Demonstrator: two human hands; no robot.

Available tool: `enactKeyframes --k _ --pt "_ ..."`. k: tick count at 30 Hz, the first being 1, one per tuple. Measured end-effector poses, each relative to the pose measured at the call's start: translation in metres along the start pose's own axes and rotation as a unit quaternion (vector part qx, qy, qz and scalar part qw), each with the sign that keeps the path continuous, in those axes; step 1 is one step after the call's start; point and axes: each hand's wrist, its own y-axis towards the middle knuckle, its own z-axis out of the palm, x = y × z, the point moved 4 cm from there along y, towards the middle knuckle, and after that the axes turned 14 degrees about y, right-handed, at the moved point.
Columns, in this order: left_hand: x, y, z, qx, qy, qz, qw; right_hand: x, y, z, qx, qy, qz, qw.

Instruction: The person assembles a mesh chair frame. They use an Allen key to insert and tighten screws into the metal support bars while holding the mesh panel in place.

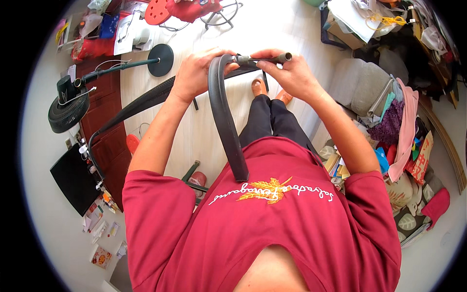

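Black rubber tube (224,117) arched from the chest; the left hand (194,73) clenched its bend, the right hand (289,73) pinched, seemingly, its valve stem (265,59).

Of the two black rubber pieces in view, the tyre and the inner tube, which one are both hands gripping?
The narrow black rubber inner tube: left hand and right hand grip its top bend. The wider treaded black tyre lies untouched behind.

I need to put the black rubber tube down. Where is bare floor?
Bare pale floor lies ahead of both hands, left hand and right hand, and beside the fan base. The right side is crowded with clothes.
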Motion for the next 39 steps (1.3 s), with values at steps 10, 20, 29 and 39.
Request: enactKeyframes --k 10,20,29,39 --pt "0.013 0.001 -0.001 -0.023 0.006 -0.008 1.000 0.011 0.032 -0.002 0.070 -0.015 -0.122 0.990" --pt "0.021 0.009 -0.005 0.011 0.006 -0.001 1.000 0.005 0.051 0.001 0.109 -0.017 -0.056 0.992" --pt "0.024 0.010 -0.005 0.003 0.018 0.013 1.000 -0.001 0.072 0.003 0.162 -0.093 0.000 0.982" --pt "0.019 0.005 -0.005 -0.014 -0.007 -0.006 1.000 0.010 0.056 0.005 0.128 0.255 0.476 0.832"
